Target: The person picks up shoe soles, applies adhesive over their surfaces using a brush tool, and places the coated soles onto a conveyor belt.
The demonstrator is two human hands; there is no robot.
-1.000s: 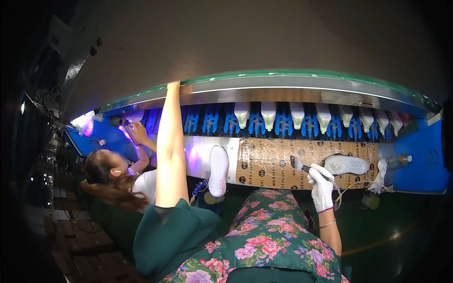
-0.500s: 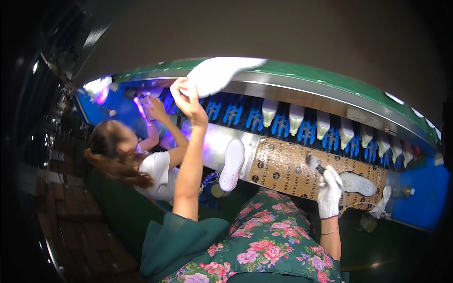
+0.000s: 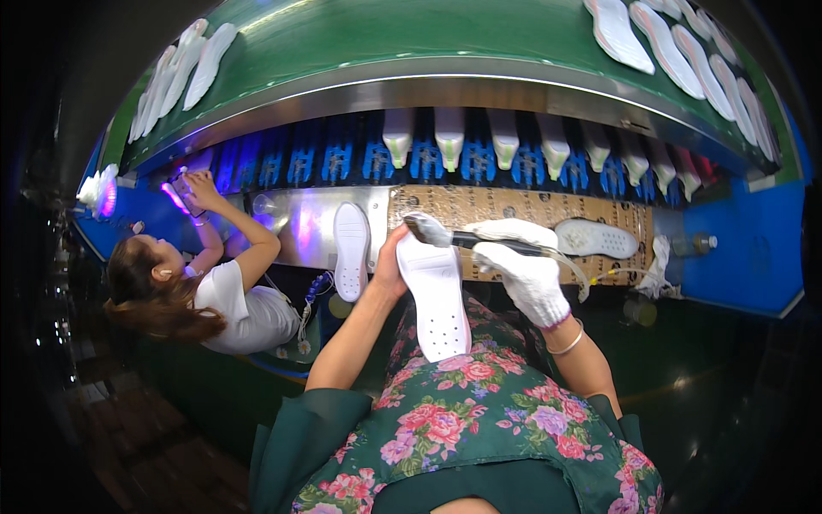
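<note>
My bare left hand (image 3: 391, 264) grips a white shoe sole (image 3: 437, 300) by its left edge near the far end. Small holes dot the sole's near end, which lies over my floral apron (image 3: 462, 377). In my gloved right hand (image 3: 527, 272) is a brush (image 3: 432, 231) with a dark handle, its head over the sole's far end; whether the bristles touch cannot be made out. A thin tube runs by the glove. Another white sole (image 3: 351, 250) rests on the metal ledge to the left, and a greyer sole (image 3: 597, 239) lies on the cardboard (image 3: 505, 203) to the right.
Beyond the ledge stands a row of blue clamps (image 3: 378, 160), several white shoe pieces (image 3: 503, 137) among them. White soles (image 3: 616, 34) line the green belt (image 3: 385, 38) above. A co-worker (image 3: 248, 308) sits at left beside a purple light. A bottle (image 3: 693, 245) lies at right.
My left hand has come down from the belt with the white sole and now holds it before me. The brush in my right hand has moved left, over the sole. The view has shifted.
</note>
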